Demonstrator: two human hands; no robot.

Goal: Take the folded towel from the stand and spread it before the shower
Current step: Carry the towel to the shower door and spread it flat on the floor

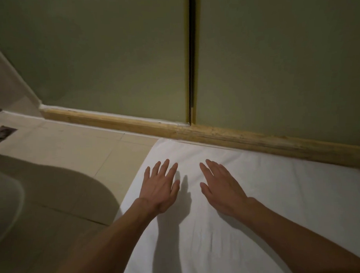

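Towel (269, 204) lies spread on tiled floor (73, 152) beside threshold (215, 133).

Towel (269, 204) on floor (74, 160), touching sill (195, 133) behind.

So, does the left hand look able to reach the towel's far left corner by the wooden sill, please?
Probably yes: the left hand is open over the towel, and only flat cloth lies between its fingertips and that corner at the wooden sill.

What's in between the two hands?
Only bare white towel lies between the left hand and the right hand, as the head view shows.
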